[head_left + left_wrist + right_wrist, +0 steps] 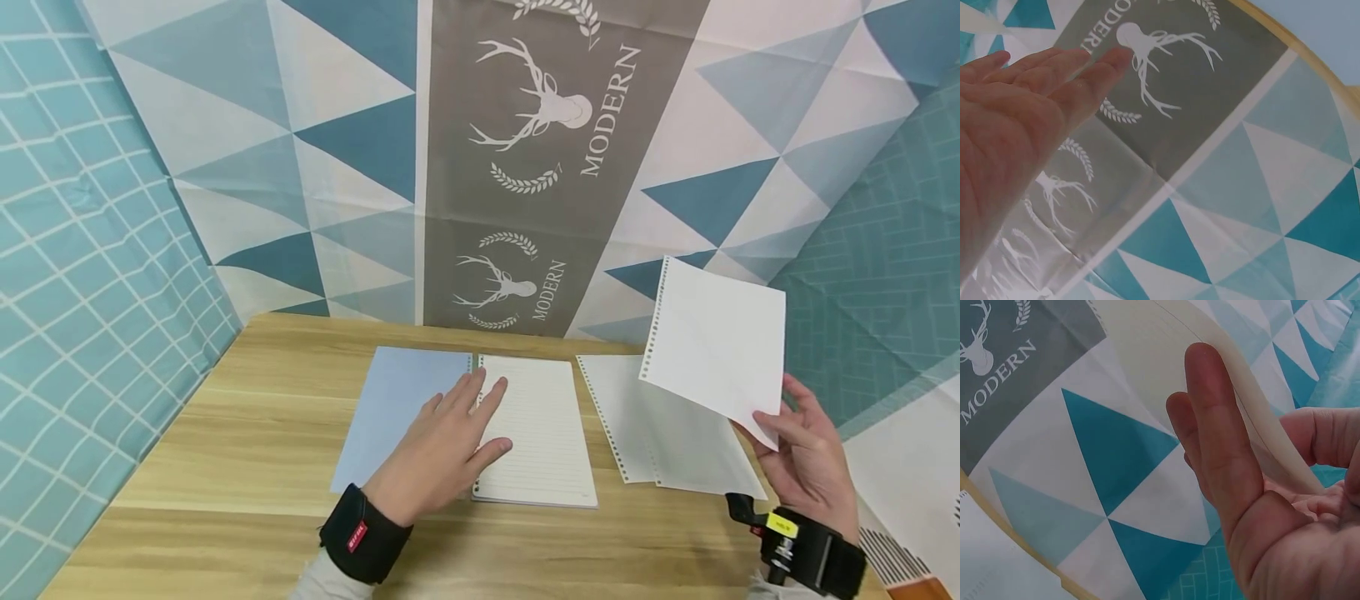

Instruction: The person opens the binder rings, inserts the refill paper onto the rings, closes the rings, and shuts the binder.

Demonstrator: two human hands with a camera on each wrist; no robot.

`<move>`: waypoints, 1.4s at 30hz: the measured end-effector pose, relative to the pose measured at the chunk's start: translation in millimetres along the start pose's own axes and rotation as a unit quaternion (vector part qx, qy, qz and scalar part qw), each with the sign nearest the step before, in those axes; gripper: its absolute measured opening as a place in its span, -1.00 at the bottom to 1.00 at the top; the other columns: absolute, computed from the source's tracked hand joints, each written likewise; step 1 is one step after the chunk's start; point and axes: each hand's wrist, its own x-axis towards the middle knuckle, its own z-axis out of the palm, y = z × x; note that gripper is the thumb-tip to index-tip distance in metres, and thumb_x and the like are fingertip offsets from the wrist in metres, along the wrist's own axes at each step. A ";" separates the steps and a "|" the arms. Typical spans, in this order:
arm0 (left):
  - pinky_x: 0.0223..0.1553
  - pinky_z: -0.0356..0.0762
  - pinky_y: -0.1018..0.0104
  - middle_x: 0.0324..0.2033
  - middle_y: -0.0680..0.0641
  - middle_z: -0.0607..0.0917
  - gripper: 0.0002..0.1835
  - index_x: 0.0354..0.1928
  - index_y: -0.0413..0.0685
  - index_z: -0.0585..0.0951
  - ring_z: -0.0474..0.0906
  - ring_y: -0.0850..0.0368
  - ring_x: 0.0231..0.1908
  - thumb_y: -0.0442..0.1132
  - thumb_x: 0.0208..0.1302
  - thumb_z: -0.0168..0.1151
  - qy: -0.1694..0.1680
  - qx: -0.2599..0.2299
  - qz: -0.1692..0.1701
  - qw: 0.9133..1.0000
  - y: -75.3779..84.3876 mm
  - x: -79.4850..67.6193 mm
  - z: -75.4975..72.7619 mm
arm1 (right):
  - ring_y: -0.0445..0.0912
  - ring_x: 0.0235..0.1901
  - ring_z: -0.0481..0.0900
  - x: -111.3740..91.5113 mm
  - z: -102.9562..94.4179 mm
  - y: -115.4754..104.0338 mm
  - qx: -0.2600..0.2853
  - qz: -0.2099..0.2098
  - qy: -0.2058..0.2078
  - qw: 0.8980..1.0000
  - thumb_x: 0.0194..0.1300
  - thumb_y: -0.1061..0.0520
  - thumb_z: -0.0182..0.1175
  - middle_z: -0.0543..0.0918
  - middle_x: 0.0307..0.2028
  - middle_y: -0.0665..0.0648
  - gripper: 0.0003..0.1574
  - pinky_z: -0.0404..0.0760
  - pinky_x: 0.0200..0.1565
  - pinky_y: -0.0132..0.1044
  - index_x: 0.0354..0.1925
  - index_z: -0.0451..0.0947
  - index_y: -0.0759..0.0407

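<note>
My right hand (810,462) pinches a loose-leaf sheet (716,350) by its lower right corner, thumb on the near face and fingers behind. The white sheet is held up off the table, with a row of punched holes along its left edge. In the right wrist view, the sheet (1269,425) bends between thumb and fingers. My left hand (438,450), fingers spread and palm down, is over the middle of an open loose-leaf notebook. Its blue cover (401,387) lies to the left and a lined page (543,442) to the right. The left hand (1016,125) holds nothing.
Overlapping loose punched sheets (697,454) lie on the wooden table (247,450) to the right of the notebook, partly below the raised sheet. A patterned cloth (352,158) with triangles and deer heads hangs behind the table's far edge.
</note>
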 end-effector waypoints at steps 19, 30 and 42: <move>0.35 0.36 -0.30 0.57 -0.26 0.18 -0.23 0.61 0.04 0.12 0.14 -0.23 0.55 0.20 0.52 0.01 0.022 -0.011 -0.027 0.999 -19.3 -1.8 -15.4 | 0.07 0.09 0.73 1.6 28.4 -7.5 -0.057 0.037 -0.080 0.994 0.42 0.66 -0.45 0.55 0.35 0.20 -0.05 -0.19 -0.68 -0.29 0.63 -0.08 0.10; 0.37 0.33 -0.27 0.58 -0.25 0.14 -0.23 0.61 0.02 0.09 0.10 -0.20 0.57 0.19 0.54 -0.01 0.034 -0.021 -0.032 0.999 -22.5 -4.5 -19.8 | -0.04 -0.78 -0.06 2.2 41.1 -6.7 -0.148 0.031 -0.091 0.984 0.40 0.67 -0.39 -0.37 0.65 -0.12 -0.05 -0.22 -0.78 -0.25 0.63 -0.18 0.18; 0.41 0.26 -0.30 0.59 -0.26 0.09 -0.24 0.61 0.00 0.10 0.06 -0.22 0.58 0.16 0.55 0.00 0.052 -0.029 -0.049 0.997 -29.4 -7.3 -29.0 | -0.19 -0.59 0.50 6.9 63.6 3.7 -0.193 0.018 -0.065 0.979 0.34 0.71 -0.25 -0.27 0.64 0.00 -0.07 0.08 -0.70 -0.38 0.59 -0.03 0.30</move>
